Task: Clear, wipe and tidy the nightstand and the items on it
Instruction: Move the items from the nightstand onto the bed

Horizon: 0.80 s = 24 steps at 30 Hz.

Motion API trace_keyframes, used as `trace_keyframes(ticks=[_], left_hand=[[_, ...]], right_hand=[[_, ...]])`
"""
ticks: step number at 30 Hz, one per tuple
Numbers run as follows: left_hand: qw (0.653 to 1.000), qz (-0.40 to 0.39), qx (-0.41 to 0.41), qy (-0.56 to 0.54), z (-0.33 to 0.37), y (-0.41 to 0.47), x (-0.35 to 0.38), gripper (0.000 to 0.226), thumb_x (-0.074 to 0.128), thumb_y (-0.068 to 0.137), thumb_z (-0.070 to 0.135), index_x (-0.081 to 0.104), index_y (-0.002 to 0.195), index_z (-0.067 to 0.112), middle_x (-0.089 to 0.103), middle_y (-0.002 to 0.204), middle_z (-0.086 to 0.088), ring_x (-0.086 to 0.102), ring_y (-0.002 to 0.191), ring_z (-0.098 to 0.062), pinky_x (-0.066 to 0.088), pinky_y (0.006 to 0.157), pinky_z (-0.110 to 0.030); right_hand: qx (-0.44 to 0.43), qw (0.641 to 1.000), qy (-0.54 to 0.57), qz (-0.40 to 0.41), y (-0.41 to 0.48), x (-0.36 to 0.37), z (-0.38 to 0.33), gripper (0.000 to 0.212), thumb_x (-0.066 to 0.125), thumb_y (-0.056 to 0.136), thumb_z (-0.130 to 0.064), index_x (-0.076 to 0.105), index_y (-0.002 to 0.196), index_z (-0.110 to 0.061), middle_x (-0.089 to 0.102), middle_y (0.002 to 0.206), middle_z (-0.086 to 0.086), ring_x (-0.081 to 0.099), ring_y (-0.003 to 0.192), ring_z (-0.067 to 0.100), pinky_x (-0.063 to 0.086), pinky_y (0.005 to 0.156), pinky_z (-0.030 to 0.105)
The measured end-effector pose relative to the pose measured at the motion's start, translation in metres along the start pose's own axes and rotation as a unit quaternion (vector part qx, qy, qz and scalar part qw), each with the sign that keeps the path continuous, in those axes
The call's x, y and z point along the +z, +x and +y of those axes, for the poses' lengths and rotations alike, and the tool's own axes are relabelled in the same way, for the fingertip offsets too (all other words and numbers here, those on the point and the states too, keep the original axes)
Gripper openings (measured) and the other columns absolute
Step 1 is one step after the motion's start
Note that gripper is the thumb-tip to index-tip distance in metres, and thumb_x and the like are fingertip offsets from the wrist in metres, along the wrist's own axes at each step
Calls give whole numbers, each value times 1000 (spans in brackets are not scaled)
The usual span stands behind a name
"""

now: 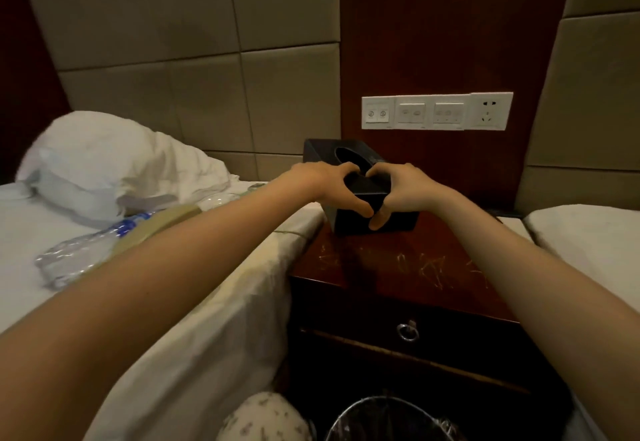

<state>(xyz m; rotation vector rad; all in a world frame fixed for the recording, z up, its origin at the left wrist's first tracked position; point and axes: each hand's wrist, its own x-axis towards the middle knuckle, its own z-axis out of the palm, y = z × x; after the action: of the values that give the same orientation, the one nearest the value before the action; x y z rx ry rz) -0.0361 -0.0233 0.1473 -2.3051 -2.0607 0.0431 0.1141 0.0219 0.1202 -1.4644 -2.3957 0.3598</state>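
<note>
The step in hand looks like the clearing one: the person has taken hold of the black tissue box (362, 184), which sits at the back left of the bench (398, 260), close to the wall under the switch panel (436, 111). The left hand (332, 187) and the right hand (398, 194) meet at the box's near corner, fingers curled over its top and thumbs pressed on the front face, so both hold it firmly. The box's base seems to rest on the wood, though whether it has left the surface cannot be told. A water bottle (79, 257) lies on the bed (207, 302) to the left, well apart from the hands. The next move probably calls for a level two-handed lift, carrying the box sideways onto the bed so the scratched top can be wiped (no cloth shows anywhere in view, so one would have to be fetched). A lined waste bin (391, 420) stands on the floor in front of the bench's drawer.
</note>
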Motion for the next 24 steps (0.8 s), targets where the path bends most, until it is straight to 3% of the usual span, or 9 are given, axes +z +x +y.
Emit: trace_keyframes(ticks=[3, 12, 18, 24], left_hand=[[998, 29, -42, 28, -17, -33, 0, 94, 47, 73, 78, 13, 147, 33, 54, 128, -2, 54, 103, -23, 38, 73, -29], [978, 49, -186, 80, -79, -138, 2, 90, 47, 65, 84, 33, 138, 32, 59, 119, -2, 56, 104, -26, 41, 76, -31], [954, 31, -281, 95, -119, -207, 4, 89, 48, 65, 83, 35, 136, 32, 53, 99, 1, 49, 88, -21, 38, 74, -30], [932, 1, -349, 101, -152, -260, 16, 89, 48, 60, 86, 39, 131, 32, 53, 96, 3, 52, 87, -20, 39, 71, -29]], right_hand=[[-52, 998, 12, -12, -6, 6, -30, 93, 89, 53, -31, 43, 133, -23, 47, 132, 2, 40, 124, 26, 41, 101, 42], [-219, 973, 37, -59, -22, 40, -135, 83, 87, 59, -25, 46, 131, -21, 50, 123, -3, 47, 102, 11, 40, 80, 24], [-282, 952, 71, -93, -30, 74, -208, 84, 88, 55, -23, 47, 128, -24, 52, 118, -4, 51, 103, 15, 47, 82, 26], [-329, 930, 85, -136, -42, 109, -266, 84, 88, 56, -20, 47, 128, -22, 52, 117, -4, 52, 103, 16, 45, 82, 25]])
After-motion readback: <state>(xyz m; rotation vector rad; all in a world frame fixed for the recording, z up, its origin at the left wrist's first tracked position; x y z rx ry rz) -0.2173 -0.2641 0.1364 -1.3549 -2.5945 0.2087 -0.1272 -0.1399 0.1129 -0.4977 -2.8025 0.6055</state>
